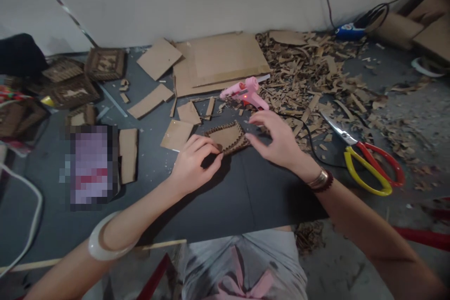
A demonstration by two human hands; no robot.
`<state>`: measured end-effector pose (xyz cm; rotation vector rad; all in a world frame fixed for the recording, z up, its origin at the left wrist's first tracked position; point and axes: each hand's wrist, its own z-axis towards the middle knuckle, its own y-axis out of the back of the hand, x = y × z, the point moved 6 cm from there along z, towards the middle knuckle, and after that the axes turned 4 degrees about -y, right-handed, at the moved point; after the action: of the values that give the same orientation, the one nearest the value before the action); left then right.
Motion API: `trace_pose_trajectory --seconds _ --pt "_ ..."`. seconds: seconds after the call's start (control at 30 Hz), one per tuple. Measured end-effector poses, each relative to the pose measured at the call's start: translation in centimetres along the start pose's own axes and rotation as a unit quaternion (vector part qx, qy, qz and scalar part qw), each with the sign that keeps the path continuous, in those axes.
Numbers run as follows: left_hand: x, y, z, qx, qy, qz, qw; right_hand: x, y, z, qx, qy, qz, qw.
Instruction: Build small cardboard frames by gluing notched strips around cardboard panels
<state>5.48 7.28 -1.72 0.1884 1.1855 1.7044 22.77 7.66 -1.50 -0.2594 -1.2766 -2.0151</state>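
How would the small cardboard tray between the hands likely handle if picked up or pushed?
The small cardboard tray is probably light, being thin cardboard. Its corrugated rim likely stiffens it, though that narrow edging might crush if pinched. Its flat floor suggests sliding rather than rolling when pushed.

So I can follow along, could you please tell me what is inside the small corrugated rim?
Inside the corrugated rim, a flat cardboard base shows; the left hand covers its near left part, so what lies there cannot be seen.

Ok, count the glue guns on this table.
1: the pink glue gun lies just beyond the right hand, beside the cardboard scraps, which might hide others.
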Motion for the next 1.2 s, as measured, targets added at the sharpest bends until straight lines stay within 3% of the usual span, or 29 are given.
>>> trace_pose_trajectory --seconds 0.07,0.13,0.3,0.43,0.5,0.6,0.67,0.77,1.0,1.2 --pt "-0.4 0.4 0.1 -0.023 -0.005 -0.040 0.999 -1.0 1.6 0.7 -0.053 -0.069 0.000 0.996" --pt "-0.6 0.6 0.1 -0.043 -0.006 -0.076 0.996 -2.2 2.4 1.7 -0.061 -0.109 -0.035 0.991" --pt "-0.8 0.2 -0.2 -0.019 -0.009 -0.048 0.999 -5.2 0.8 4.8 0.004 -0.097 -0.127 0.987" --pt "-1.6 0.4 -0.3 -0.012 -0.059 0.008 0.998 -7.4 -1.4 6.2 0.080 -0.170 -0.111 0.976" --pt "-1.9 1.0 -0.1 -0.023 -0.073 0.010 0.997 -7.6 -1.5 6.7 0.077 -0.181 -0.097 0.976" --pt "-2.0 2.0 0.3 -0.018 -0.054 0.029 0.998 -7.0 0.1 7.8 0.021 -0.145 -0.063 0.987" --pt "-1.7 2.5 0.5 0.002 -0.027 0.045 0.999 -6.4 1.4 8.7 0.009 -0.119 -0.049 0.992" --pt "-1.1 3.0 0.8 0.041 -0.016 0.046 0.998 -5.4 2.4 9.8 0.054 -0.088 -0.063 0.993" --pt "-1.2 2.3 1.1 0.149 -0.127 0.071 0.978 -4.5 2.0 9.3 0.121 -0.060 -0.124 0.983" --pt "-1.5 -0.5 1.5 0.229 -0.148 0.051 0.961 -6.3 5.0 8.1 0.020 -0.095 -0.113 0.989"
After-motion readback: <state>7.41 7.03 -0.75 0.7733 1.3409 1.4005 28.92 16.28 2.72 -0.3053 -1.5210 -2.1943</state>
